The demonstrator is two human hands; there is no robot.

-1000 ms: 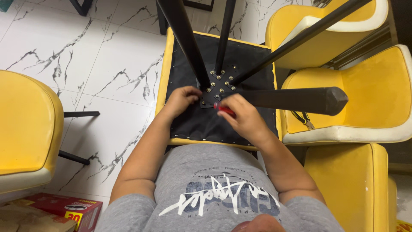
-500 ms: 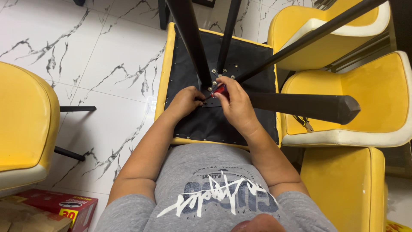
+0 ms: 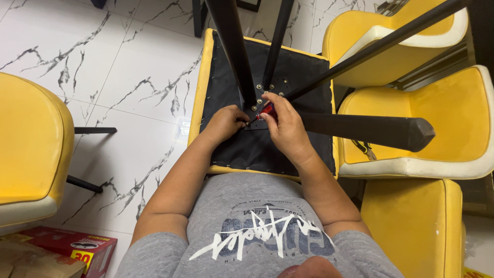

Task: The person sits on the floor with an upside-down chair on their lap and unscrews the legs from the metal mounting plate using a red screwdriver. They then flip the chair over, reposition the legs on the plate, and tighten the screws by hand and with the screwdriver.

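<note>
Chair: upside-down yellow chair with black underside, legs up, same spot as before.
Right hand: closed on red-handled screwdriver, still at the leg plate.
Left hand: fingers curled, pinching beside the tip, barely shifted.

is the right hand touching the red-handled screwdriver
Touching. The head view shows the right hand wrapped around the red-handled screwdriver, its fingers closed over the handle with no gap.
</note>
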